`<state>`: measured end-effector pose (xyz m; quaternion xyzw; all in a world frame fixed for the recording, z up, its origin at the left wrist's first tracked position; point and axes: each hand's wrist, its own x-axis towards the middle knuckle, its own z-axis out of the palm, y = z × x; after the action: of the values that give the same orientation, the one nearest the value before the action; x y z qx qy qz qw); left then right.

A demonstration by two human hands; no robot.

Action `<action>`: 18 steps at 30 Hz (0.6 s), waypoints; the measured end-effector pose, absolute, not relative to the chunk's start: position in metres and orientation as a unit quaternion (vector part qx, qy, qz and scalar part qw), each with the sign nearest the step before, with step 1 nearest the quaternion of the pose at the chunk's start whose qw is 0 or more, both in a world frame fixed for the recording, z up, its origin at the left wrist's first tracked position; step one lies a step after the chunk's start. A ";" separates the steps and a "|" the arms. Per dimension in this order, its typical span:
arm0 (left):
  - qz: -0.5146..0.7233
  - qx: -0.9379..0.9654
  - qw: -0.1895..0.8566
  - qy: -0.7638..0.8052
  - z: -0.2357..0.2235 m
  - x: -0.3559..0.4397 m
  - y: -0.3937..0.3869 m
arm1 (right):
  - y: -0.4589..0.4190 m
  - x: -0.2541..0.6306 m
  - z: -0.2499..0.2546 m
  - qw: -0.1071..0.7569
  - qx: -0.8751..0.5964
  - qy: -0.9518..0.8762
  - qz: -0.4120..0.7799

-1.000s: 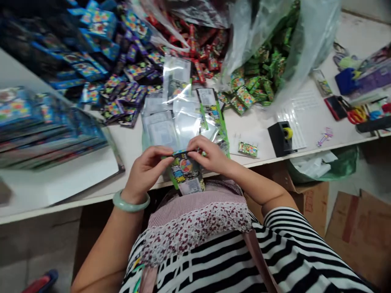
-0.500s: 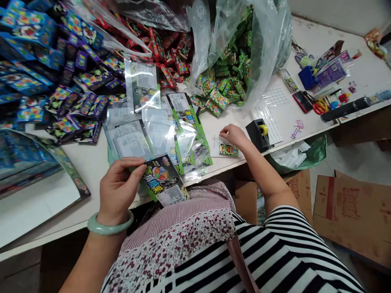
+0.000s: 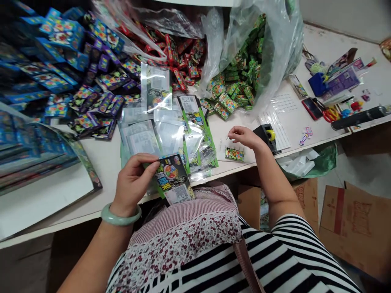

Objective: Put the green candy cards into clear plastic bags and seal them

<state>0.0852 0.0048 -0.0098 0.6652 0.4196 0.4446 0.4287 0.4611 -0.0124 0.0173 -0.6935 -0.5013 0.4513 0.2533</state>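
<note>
Card pinched in the left hand, right hand over the small pale sheet

The left hand [image 3: 132,183] pinches a black, green-edged printed card [image 3: 171,179] by its upper left corner, thumb on the face. The card hangs tilted at the front edge of the table [image 3: 108,162], its lower end in front of the apron [image 3: 210,207], printed face towards the wearer. The right hand [image 3: 244,137] is well apart from it, fingers curled and fingertips brought close to the thumb, over a pale sheet [image 3: 220,154] that bears small clear pieces. I cannot tell whether a piece is between those fingertips. A small green packet [image 3: 234,154] lies just below this hand, and a black tape dispenser [image 3: 263,131] stands beside its wrist.

Judging by the poses, the step in hand is a two-handed one: one hand keeps the card ready, the other works at the sheet. The next move seems to call for a fine fingertip grip on the right and a steady card on the left, with the corner hold allowing some swing. Glossy clear sleeves [image 3: 166,130] lie loosely overlapped between the two hands, so they could slide if brushed.
</note>
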 end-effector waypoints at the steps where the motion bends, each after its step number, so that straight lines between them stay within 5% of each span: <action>1: 0.444 0.668 0.429 0.415 -0.007 0.088 0.004 | -0.011 0.447 0.029 0.281 -0.647 -0.533 0.468; 7: 0.436 0.677 0.437 0.402 0.007 0.096 -0.002 | 0.008 0.331 0.073 0.285 -0.412 -0.724 0.475; 18: 0.447 0.648 0.481 0.386 0.007 0.088 -0.002 | 0.034 0.284 0.066 0.175 -0.478 -0.686 0.520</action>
<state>0.0878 -0.0016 0.0074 0.6480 0.3863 0.4469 0.4808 0.2841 0.0340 0.0662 -0.4782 -0.6860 0.5197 0.1748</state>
